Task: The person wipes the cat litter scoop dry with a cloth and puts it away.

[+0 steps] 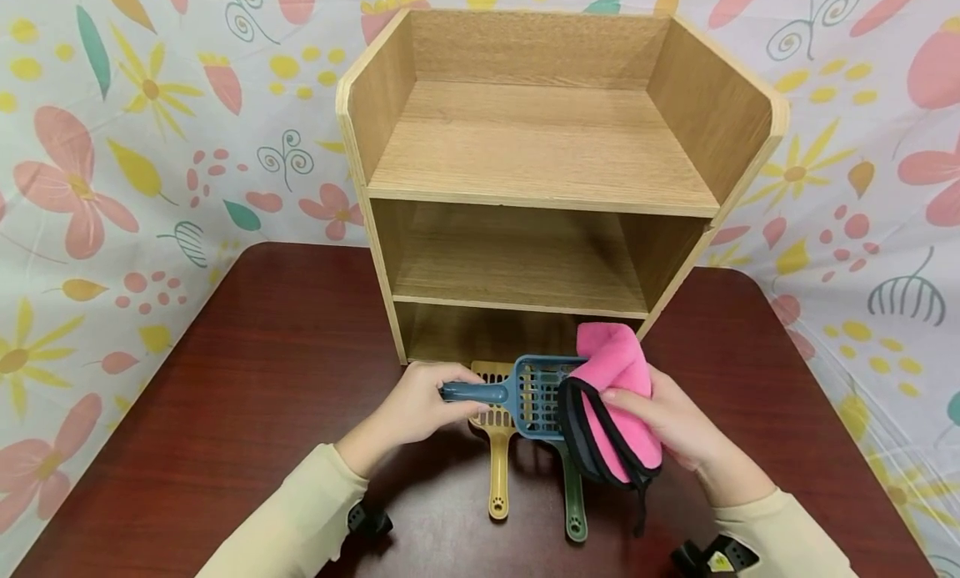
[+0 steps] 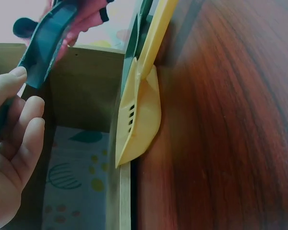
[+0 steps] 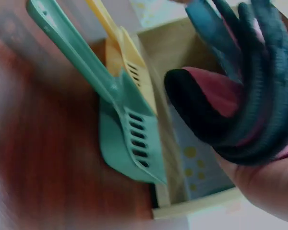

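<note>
The blue scoop (image 1: 536,394) is held above the table (image 1: 225,378), before the shelf (image 1: 540,194). It is judged light and stiff, best taken by its handle. The left hand (image 1: 420,407) is closed around that handle. A soft pink cloth (image 1: 615,403) is gripped by the right hand (image 1: 675,424) against the scoop.

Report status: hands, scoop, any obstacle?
Left hand grips blue scoop handle. Right hand holds pink cloth on it. Yellow scoop, green scoop lie below.
</note>
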A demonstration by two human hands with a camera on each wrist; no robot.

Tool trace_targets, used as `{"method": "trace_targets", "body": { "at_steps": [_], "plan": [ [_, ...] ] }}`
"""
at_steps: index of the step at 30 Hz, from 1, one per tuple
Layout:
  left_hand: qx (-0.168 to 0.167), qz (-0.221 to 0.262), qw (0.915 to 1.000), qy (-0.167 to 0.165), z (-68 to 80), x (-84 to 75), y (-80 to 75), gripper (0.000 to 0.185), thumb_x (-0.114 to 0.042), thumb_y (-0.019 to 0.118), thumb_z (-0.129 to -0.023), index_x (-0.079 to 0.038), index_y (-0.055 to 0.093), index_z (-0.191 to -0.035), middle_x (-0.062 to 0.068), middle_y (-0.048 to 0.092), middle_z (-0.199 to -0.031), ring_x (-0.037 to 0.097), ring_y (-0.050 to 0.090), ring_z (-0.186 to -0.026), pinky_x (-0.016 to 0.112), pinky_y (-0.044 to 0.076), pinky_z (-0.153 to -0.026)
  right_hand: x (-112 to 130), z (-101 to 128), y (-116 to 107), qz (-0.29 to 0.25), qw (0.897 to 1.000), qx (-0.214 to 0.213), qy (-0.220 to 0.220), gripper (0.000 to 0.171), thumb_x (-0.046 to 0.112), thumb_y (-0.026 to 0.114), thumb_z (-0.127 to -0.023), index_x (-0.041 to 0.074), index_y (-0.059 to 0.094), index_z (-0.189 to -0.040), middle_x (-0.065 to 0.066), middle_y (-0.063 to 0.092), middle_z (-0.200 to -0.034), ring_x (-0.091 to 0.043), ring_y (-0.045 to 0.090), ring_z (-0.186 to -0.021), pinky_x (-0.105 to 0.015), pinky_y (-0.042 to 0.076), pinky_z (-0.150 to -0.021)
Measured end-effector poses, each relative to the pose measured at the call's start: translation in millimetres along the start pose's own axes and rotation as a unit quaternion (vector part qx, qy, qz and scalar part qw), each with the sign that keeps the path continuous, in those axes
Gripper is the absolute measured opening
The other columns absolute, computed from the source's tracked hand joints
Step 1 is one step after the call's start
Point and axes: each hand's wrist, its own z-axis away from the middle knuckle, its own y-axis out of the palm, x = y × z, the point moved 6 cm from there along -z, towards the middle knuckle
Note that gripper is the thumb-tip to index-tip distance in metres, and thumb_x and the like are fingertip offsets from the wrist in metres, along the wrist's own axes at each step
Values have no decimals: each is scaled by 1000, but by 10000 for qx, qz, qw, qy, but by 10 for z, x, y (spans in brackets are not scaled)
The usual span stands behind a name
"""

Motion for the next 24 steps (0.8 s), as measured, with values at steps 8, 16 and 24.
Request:
{"method": "trace_targets", "body": {
  "at_steps": [8, 16, 24],
  "plan": [
    [78, 181, 9998, -63, -36, -53, 4, 21, -13, 80, -74, -6, 71, -91, 4, 72, -78, -1, 57, -63, 16, 49, -55, 304, 34, 167, 903, 9821, 631, -1525, 57, 8, 32, -101, 15, 9, -153, -4, 15, -158, 0, 22, -139, -8, 23, -105],
    [-115, -139, 9995, 268, -74, -134, 49, 20, -14, 81, -73, -6, 72, -89, 3, 72, -77, 0, 57, -61, 12, 48, -56, 297, -4, 228, 4021, 9048, -1053, -926, 75, 33, 62, -91, 28, 18, -151, -12, 14, -158, -34, 21, -140, -44, 30, -109],
    [-240, -284, 9987, 357, -38, -150, 120, 20, -13, 80, -74, -3, 71, -89, 7, 72, -79, 2, 60, -60, 9, 47, -55, 362, 23, 356, 4613, 8442, -2273, -1514, 62, 30, 82, -72, 1, 55, -120, -17, 45, -132, -31, 44, -122, -42, 44, -94]
  ]
}}
